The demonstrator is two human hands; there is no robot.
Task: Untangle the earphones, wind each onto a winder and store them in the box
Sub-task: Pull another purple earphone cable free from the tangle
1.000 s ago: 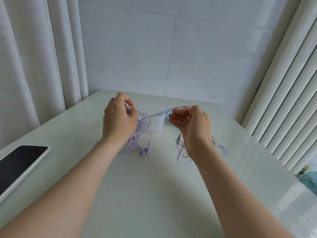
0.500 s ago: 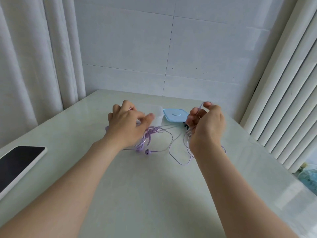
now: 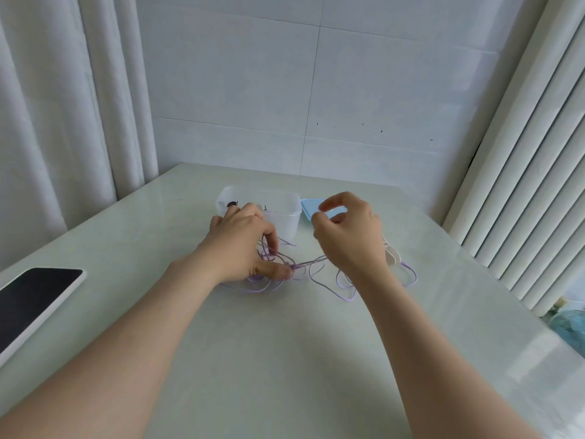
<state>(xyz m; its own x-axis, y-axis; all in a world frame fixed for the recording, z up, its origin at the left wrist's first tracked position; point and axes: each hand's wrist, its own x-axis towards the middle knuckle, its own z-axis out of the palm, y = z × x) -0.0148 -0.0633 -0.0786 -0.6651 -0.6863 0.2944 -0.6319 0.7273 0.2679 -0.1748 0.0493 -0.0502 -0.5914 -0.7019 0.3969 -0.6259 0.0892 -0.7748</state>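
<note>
Purple earphone cables point(image 3: 316, 277) lie tangled in loops on the pale table, in front of a clear plastic box point(image 3: 289, 223). My left hand point(image 3: 240, 248) is down on the knot of the tangle, thumb and forefinger curled around strands of it. My right hand point(image 3: 348, 239) hovers above the table to the right, fingers curled, thumb and forefinger pinched together. A taut strand runs from the knot up under this hand. A white winder point(image 3: 392, 256) peeks out behind my right wrist, partly hidden.
The box's light blue lid point(image 3: 308, 210) lies just right of the box, behind my right hand. Small dark items sit inside the box. A phone point(image 3: 34, 299) lies at the table's left edge. Curtains and a tiled wall close in the far sides.
Both hands came down from holding the cable up. My left hand has dropped onto the tangle on the table, and my right hand has shifted left toward the lid.
</note>
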